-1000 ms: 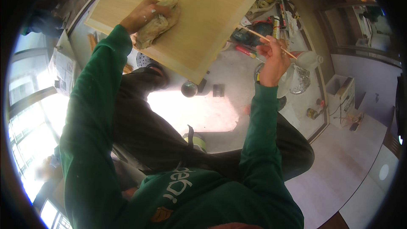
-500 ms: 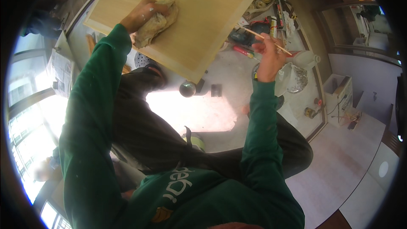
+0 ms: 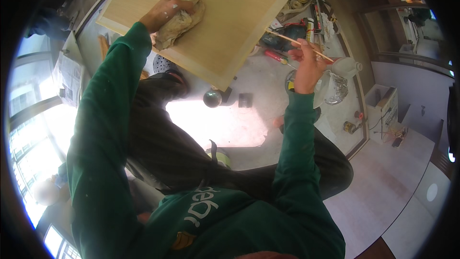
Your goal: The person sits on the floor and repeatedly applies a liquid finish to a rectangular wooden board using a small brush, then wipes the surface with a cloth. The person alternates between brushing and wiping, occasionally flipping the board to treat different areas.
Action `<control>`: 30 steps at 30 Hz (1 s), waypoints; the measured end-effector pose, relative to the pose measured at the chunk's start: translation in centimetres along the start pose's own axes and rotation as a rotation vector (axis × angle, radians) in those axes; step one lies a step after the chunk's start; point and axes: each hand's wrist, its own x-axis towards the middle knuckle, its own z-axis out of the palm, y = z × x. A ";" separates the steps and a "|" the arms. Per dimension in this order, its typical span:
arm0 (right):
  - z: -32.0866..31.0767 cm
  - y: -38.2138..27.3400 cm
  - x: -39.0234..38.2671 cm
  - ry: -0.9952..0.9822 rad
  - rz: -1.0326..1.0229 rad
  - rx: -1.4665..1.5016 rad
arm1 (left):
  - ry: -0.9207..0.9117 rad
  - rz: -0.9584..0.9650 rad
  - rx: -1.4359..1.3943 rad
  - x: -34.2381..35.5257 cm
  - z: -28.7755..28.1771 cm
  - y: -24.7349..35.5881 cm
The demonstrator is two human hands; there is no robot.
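Note:
My left hand is closed on a crumpled, stained cloth rag, which rests against the near left part of a pale wooden panel. White specks dot the back of this hand. Between the fingers of my right hand is a thin wooden-handled paintbrush, held slantwise. Its tip meets the panel's right edge, or comes very near it; I cannot tell which.
Below the panel's near corner stands a round metal cup beside a small dark block. A red-handled tool, a whitish plastic jug and a clear bag lie at the right. Bright sunlight covers part of the floor.
My right hand has shifted slightly right and down with the paintbrush, its tip still by the panel's edge. My left hand and the rag have moved slightly up and right.

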 end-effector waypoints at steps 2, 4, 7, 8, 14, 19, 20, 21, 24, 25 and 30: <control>-0.1 -0.3 -0.8 -0.041 0.011 -0.015 | -0.009 -0.031 0.074 0.4 -0.3 2.0; 0.1 -0.3 -1.1 -0.072 0.001 -0.028 | -0.062 -0.082 0.052 0.8 -0.8 3.7; 0.8 0.2 -0.2 -0.073 -0.037 -0.031 | -0.167 -0.164 -0.010 1.3 -1.2 3.3; 0.8 0.4 0.9 -0.053 -0.047 -0.023 | -0.207 -0.192 -0.036 1.3 -1.4 3.1; 0.4 0.2 1.2 -0.027 -0.040 0.007 | -0.106 -0.358 -0.303 1.4 -0.7 2.4; 0.5 0.5 2.1 -0.047 -0.087 0.005 | -0.055 -0.588 -0.479 1.8 -0.7 4.7; 0.3 0.7 3.2 -0.015 -0.095 0.028 | -0.024 -0.666 -0.549 2.2 -0.7 5.4; 0.5 0.9 4.3 0.008 -0.101 0.055 | -0.030 -0.646 -0.530 2.2 -0.8 5.2; 0.3 0.5 5.0 0.057 -0.097 0.132 | -0.030 -0.591 -0.498 1.9 -0.7 4.2; 0.3 0.3 4.5 0.059 -0.098 0.138 | -0.022 -0.580 -0.500 1.8 -0.7 4.4; 0.5 1.3 4.4 0.023 -0.140 0.144 | -0.070 -0.533 -0.446 1.7 -0.6 3.2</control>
